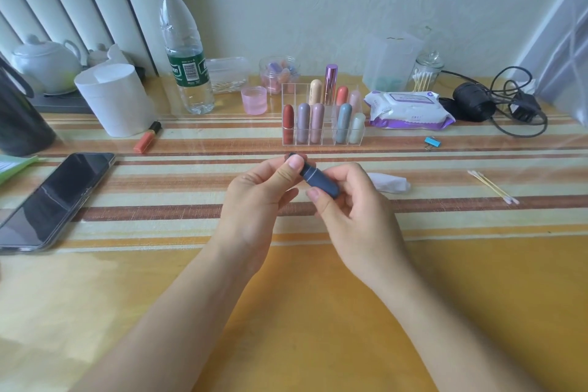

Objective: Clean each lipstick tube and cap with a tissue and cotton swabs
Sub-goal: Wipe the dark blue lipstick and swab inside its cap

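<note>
A smooth, matte, dark blue lipstick tube [320, 182], cylindrical with a rounded shoulder, is held above the table [318, 302] between both hands, lying slantwise with its narrower, darker end pointing away. The left hand [262, 191] comes in palm turned inward, thumb on top; its thumb and curled forefinger pinch that far end, whose blunt tip just shows past the thumbnail. The right hand [350, 210] grips the thicker near end, thumb laid along the near side and the other fingers curled round behind the barrel, so their tips are hidden. Both forearms are bare and reach forward from the lower edge, wrists slightly bent. Just beyond the right hand's knuckles lies a crumpled white tissue [390, 183], soft and creased; well off to the right of those fingers rest thin yellow-stemmed cotton swabs [493, 187] with white tips. Straight ahead of the left thumb stands a clear, hard-walled organiser [330, 132] holding glossy capsule-shaped lipsticks in red, mauve, pink, grey-blue and pale tones. Far left of the left hand lies a dark, glassy phone [55, 197] on the striped, shiny table cover.
</note>
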